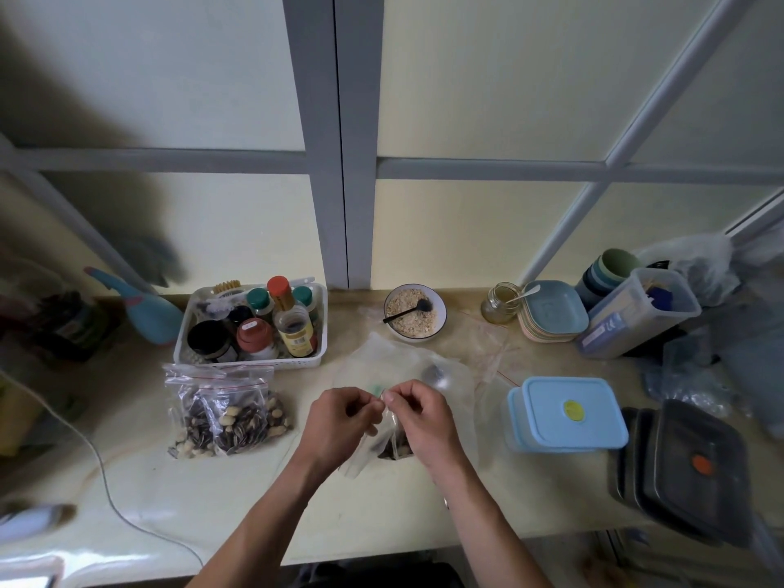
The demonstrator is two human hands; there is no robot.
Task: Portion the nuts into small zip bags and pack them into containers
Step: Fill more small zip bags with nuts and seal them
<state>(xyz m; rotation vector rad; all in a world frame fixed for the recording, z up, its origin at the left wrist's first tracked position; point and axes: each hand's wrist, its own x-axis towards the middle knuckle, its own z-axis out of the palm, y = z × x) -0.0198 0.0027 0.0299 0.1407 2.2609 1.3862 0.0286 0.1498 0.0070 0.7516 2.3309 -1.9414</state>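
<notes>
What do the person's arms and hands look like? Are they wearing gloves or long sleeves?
No gloves and no long sleeves. Both the left hand and the right hand are bare, and the forearms are bare all the way down to the bottom of the picture. No ring shows on the fingers. There is a small glint beside the right wrist, too tiny to tell what it is.

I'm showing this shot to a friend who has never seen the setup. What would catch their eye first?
First, the two hands at the centre: the left hand and right hand pinch the top of a small zip bag holding nuts. To their left lie filled zip bags of seeds and peanuts, in front of a white basket of bottles. To the right sits a blue-lidded container.
</notes>
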